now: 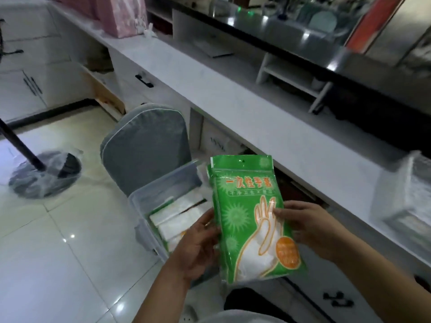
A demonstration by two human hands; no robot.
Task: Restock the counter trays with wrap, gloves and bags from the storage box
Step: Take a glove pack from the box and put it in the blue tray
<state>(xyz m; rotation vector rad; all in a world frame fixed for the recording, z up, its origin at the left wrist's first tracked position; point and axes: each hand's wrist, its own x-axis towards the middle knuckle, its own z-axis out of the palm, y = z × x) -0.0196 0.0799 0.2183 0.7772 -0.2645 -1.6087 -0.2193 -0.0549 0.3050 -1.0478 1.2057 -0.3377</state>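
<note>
A green pack of disposable gloves (247, 206), printed with a white glove picture, is held upright in front of me. My left hand (198, 243) grips its left edge and my right hand (307, 227) grips its right edge. It looks like more than one pack stacked together. Just behind and left of the pack stands the clear plastic storage box (149, 199) on a seat, holding white packets (177, 213). A clear counter tray (405, 197) sits on the white counter at the right, blurred.
A grey-covered chair (144, 148) stands behind the box. The long white counter (233, 94) runs diagonally, with drawers below and a small white shelf rack (291, 75) on it. A mop (44, 169) rests on the tiled floor at the left.
</note>
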